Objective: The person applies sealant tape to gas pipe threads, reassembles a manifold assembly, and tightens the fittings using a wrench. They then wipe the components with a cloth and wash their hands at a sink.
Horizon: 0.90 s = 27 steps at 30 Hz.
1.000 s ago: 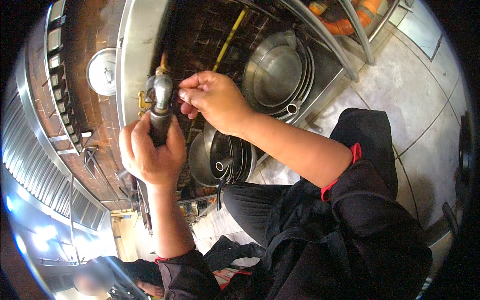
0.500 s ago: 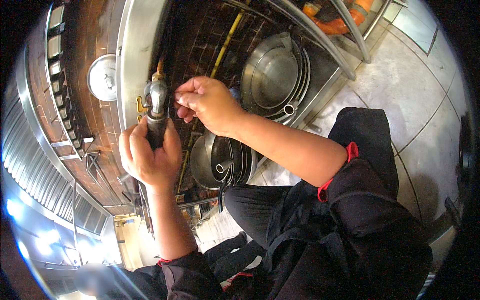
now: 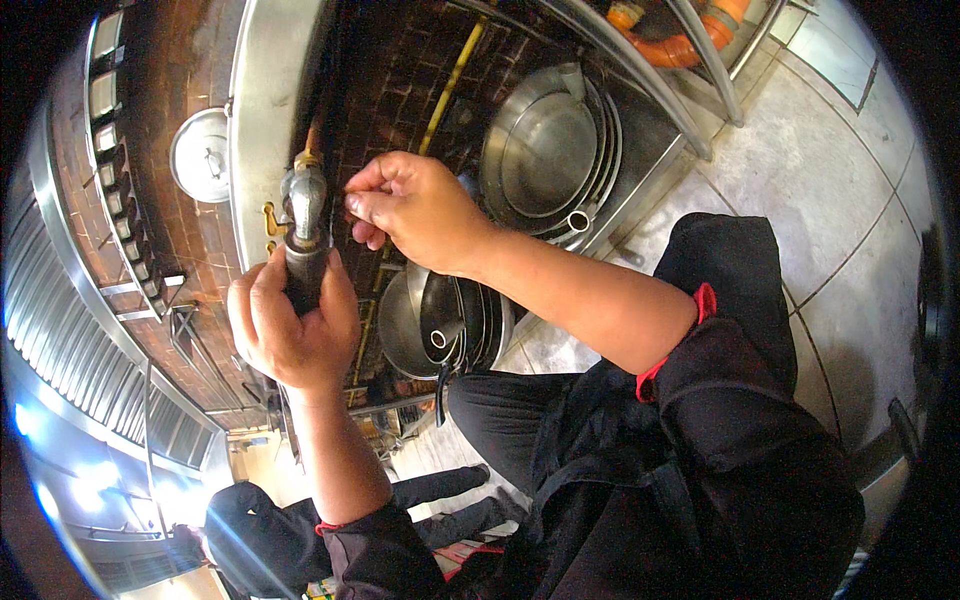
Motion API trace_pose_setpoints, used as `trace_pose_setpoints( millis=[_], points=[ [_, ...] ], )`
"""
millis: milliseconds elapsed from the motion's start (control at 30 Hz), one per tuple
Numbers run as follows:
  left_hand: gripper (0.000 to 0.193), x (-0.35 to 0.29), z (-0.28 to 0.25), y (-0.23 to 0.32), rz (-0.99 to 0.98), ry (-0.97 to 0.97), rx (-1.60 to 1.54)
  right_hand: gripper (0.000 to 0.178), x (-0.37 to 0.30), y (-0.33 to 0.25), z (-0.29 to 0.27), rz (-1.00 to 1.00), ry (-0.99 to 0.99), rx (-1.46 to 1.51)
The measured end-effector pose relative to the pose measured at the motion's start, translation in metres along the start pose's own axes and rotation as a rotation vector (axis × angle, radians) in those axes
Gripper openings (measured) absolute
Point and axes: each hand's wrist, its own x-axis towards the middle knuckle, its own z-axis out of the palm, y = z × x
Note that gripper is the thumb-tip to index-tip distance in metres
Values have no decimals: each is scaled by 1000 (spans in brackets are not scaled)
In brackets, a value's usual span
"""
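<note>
My left hand (image 3: 298, 330) wraps round a black, tube-like piece (image 3: 305, 278) just below a grey metal elbow fitting (image 3: 304, 200). The fitting meets a brass connector (image 3: 307, 158) at its upper end. My right hand (image 3: 425, 212) is held just right of the fitting, thumb and fingertips pinched together. Whatever lies between those fingertips is too small to make out. A small brass valve (image 3: 270, 220) sits on the steel front panel (image 3: 262, 90), left of the fitting.
Stacked steel pans (image 3: 545, 150) and more pans (image 3: 450, 320) rest on a low shelf beyond my right forearm. A yellow pipe (image 3: 455, 85) runs along the brick wall. Curved steel rails (image 3: 640, 70) stand at the upper right. Another person in dark clothes (image 3: 265, 540) is at lower left.
Both hands and the fitting appear slightly further left in the picture, with the grips kept. The other person at lower left has shifted, and more of their dark clothing shows.
</note>
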Motion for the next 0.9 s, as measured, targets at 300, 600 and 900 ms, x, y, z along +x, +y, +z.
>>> trace_pose_setpoints(
  millis=[300, 600, 900],
  points=[
    [29, 0, 4, -1, 6, 4, 6, 11, 0, -3, 7, 22, 90, -43],
    [29, -3, 6, -6, -15, 11, -36, 12, -3, 4, 10, -8, 80, -13],
    [28, -2, 6, -5, -12, 24, -36, 12, -1, 6, 1, -106, 27, -146]
  ],
)
